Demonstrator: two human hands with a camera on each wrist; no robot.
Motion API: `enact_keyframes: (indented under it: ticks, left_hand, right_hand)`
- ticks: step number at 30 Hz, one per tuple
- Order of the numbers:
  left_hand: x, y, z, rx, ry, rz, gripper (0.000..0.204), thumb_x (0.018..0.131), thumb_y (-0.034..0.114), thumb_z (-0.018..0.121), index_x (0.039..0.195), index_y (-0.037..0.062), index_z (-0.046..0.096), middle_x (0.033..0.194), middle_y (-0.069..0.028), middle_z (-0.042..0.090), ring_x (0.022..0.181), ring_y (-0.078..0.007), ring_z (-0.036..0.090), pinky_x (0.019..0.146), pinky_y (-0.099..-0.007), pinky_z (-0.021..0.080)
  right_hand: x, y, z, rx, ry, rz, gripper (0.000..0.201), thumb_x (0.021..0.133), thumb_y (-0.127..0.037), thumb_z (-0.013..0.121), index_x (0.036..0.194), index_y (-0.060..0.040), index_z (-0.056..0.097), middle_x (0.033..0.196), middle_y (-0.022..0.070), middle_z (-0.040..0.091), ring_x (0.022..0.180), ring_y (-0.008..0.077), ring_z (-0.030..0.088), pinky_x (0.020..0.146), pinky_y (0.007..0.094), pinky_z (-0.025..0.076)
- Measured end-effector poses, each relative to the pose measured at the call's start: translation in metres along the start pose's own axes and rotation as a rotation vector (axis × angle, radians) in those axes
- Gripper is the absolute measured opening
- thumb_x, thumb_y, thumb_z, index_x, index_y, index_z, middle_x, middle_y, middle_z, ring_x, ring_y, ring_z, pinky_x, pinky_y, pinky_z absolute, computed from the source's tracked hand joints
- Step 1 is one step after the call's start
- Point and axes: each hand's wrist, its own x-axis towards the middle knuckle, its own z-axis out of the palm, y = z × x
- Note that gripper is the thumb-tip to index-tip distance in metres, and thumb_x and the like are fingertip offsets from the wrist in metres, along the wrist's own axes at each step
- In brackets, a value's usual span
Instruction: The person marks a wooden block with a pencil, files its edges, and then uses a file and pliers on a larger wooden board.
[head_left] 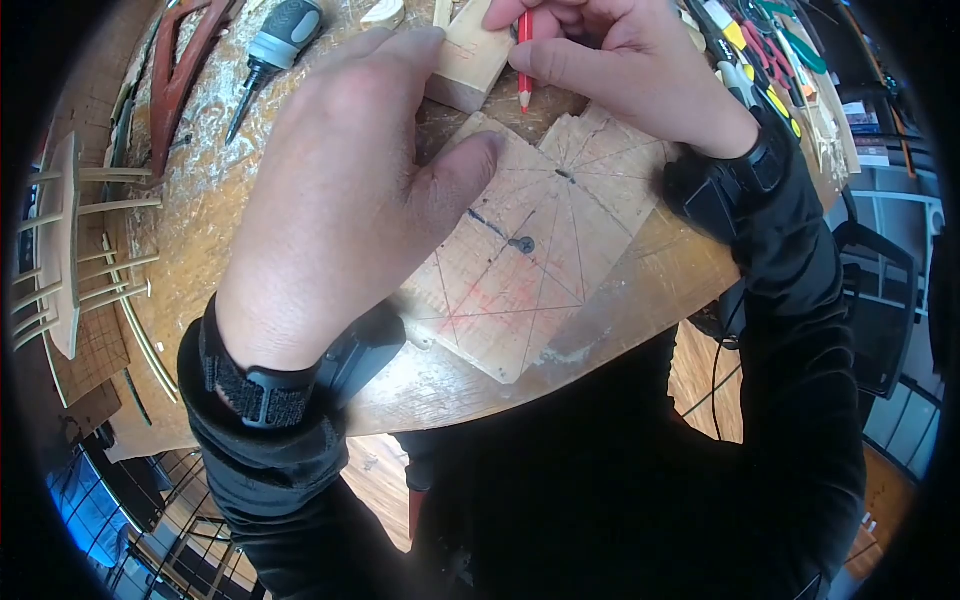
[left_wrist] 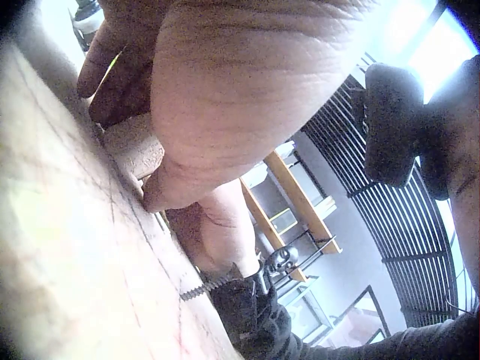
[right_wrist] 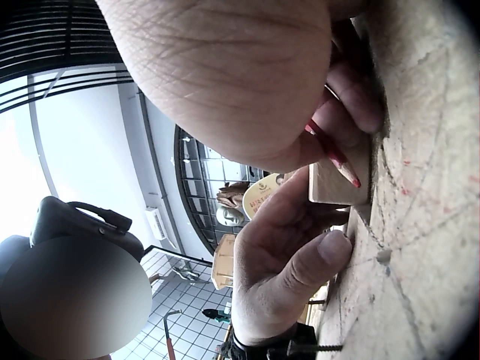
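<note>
A small pale wooden block (head_left: 470,62) with faint red lines on its top lies at the top middle of the head view. My left hand (head_left: 335,185) holds the block along its left side, the thumb stretched out over a marked wooden board (head_left: 540,290). My right hand (head_left: 640,75) pinches a red pencil (head_left: 525,60) beside the block's right side, its sharpened tip pointing down. In the right wrist view the pencil (right_wrist: 334,157) slants across the block's end face (right_wrist: 337,184). Drawn lines and a screw (head_left: 522,244) mark the board.
A screwdriver (head_left: 275,50) and a reddish-brown wooden frame (head_left: 180,80) lie at the upper left. Several hand tools (head_left: 760,50) crowd the upper right. A wooden model with thin ribs (head_left: 68,245) stands at the left edge of the worn workbench (head_left: 400,395).
</note>
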Motion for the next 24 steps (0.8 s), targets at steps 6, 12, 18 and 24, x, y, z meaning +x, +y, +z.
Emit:
enact_keyframes:
  ticks: [6,12,18,24]
  left_hand:
    - [0.0,0.0,-0.001,-0.02,0.001,-0.007,0.058,0.093,0.02,0.083,0.138,-0.0085,0.059,0.111,-0.017,0.068,0.097,-0.0207,0.068,0.084,-0.0321,0.057]
    - [0.0,0.0,0.0,-0.021,0.002,-0.01,0.059,0.093,0.021,0.083,0.138,-0.0088,0.059,0.11,-0.0169,0.068,0.092,-0.0196,0.068,0.079,-0.03,0.056]
    - [0.0,0.001,-0.002,0.009,0.005,-0.015,0.059,0.093,0.02,0.083,0.139,-0.0087,0.06,0.112,-0.0175,0.069,0.092,-0.0193,0.068,0.079,-0.0302,0.057]
    - [0.001,0.0,-0.001,-0.032,-0.007,-0.028,0.057,0.093,0.018,0.082,0.138,-0.0088,0.06,0.112,-0.0174,0.069,0.094,-0.0198,0.069,0.082,-0.0308,0.056]
  right_hand:
    - [-0.001,-0.004,-0.001,0.012,-0.009,-0.003,0.017,0.099,-0.004,0.069,0.115,-0.0017,0.067,0.083,-0.0048,0.063,0.073,0.0015,0.056,0.062,0.018,0.044]
    - [-0.001,0.0,0.0,0.0,0.004,-0.01,0.017,0.099,-0.005,0.069,0.116,-0.002,0.067,0.083,-0.0052,0.063,0.073,0.0014,0.056,0.063,0.018,0.044]
    - [-0.001,-0.006,-0.003,0.006,-0.021,0.018,0.017,0.099,-0.005,0.069,0.116,-0.0018,0.067,0.082,-0.005,0.064,0.072,0.0017,0.057,0.062,0.0183,0.044]
    - [-0.001,-0.006,0.0,-0.003,-0.005,0.05,0.017,0.099,-0.004,0.069,0.116,-0.0015,0.066,0.082,-0.0044,0.064,0.072,0.0019,0.057,0.063,0.0184,0.045]
